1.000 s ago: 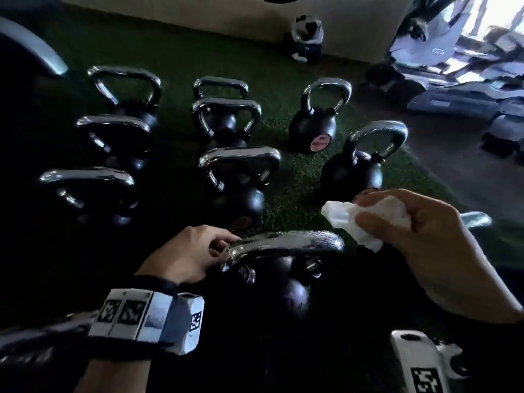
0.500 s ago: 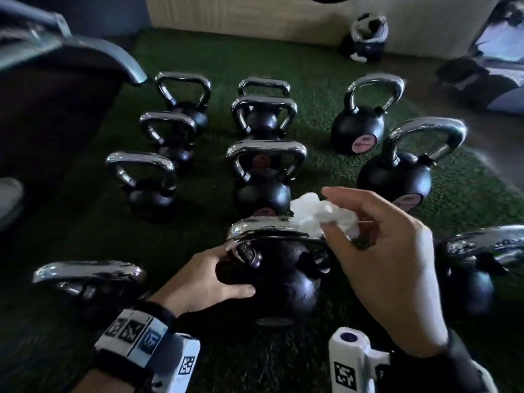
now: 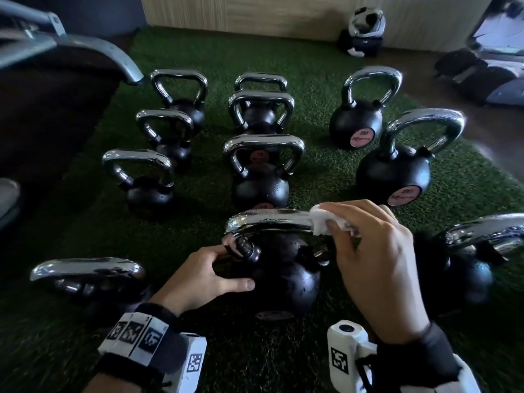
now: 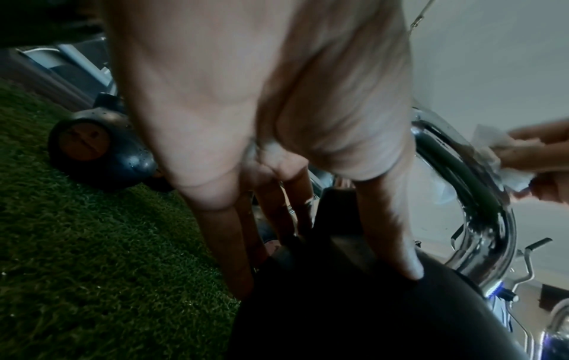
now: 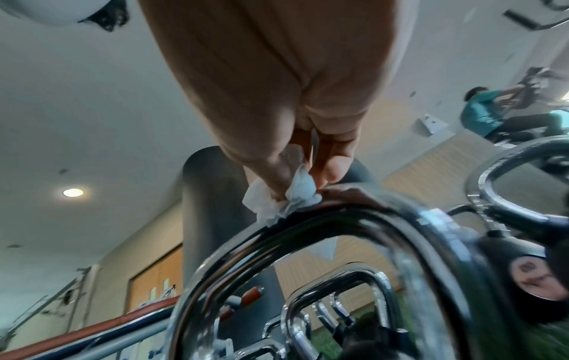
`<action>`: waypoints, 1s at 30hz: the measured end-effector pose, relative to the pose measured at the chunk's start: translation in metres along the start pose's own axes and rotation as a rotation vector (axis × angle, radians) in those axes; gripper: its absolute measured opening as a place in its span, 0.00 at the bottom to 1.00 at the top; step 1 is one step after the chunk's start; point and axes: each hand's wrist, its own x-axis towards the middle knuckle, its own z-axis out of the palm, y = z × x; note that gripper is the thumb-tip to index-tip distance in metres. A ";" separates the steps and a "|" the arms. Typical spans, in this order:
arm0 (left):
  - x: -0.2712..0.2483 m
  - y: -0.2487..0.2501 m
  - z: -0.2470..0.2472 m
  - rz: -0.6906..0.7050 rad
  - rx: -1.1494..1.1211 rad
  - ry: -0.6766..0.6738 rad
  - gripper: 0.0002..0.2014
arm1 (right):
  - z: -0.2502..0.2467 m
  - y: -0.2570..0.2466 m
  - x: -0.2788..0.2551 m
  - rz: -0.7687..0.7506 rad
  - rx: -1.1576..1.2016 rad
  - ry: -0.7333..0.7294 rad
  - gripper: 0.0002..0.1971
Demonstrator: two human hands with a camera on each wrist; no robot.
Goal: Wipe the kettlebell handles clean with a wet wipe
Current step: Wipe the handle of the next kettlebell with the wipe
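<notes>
Head view: right hand [image 3: 377, 268] fingers [image 3: 338, 231] pinch wipe [image 3: 321, 222].

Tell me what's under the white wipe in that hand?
The wet wipe lies on the right end of the shiny handle of the nearest kettlebell. The right hand pinches it there. The metal right beneath the wipe is covered, so any dirt there stays hidden.

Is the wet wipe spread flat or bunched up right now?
Bunched up. The wet wipe is a crumpled wad pinched by the right hand against the kettlebell handle.
</notes>
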 end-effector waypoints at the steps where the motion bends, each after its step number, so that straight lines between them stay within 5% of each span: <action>1: 0.001 0.000 0.000 -0.007 0.010 0.004 0.27 | 0.000 0.001 -0.002 0.004 -0.007 0.020 0.13; 5: 0.003 0.002 0.000 -0.016 0.047 0.022 0.25 | 0.013 -0.004 -0.014 0.016 0.016 0.133 0.13; 10: 0.002 0.005 0.004 -0.045 0.020 0.051 0.22 | 0.015 0.018 -0.026 0.348 0.267 0.244 0.13; 14: -0.003 0.007 0.007 -0.069 -0.012 0.049 0.27 | 0.012 0.014 -0.031 0.369 0.307 0.235 0.14; 18: -0.006 0.004 0.011 -0.048 -0.002 0.102 0.25 | 0.027 0.036 -0.043 0.598 0.499 0.257 0.07; 22: -0.015 0.006 0.015 -0.239 0.175 0.171 0.31 | 0.041 0.041 -0.064 0.792 0.769 0.185 0.08; 25: -0.024 0.014 0.019 -0.344 0.277 0.054 0.34 | 0.038 0.035 -0.075 0.849 0.811 0.137 0.07; 30: -0.031 0.032 0.025 -0.142 -0.104 -0.338 0.26 | 0.021 0.024 -0.099 0.796 0.663 0.043 0.10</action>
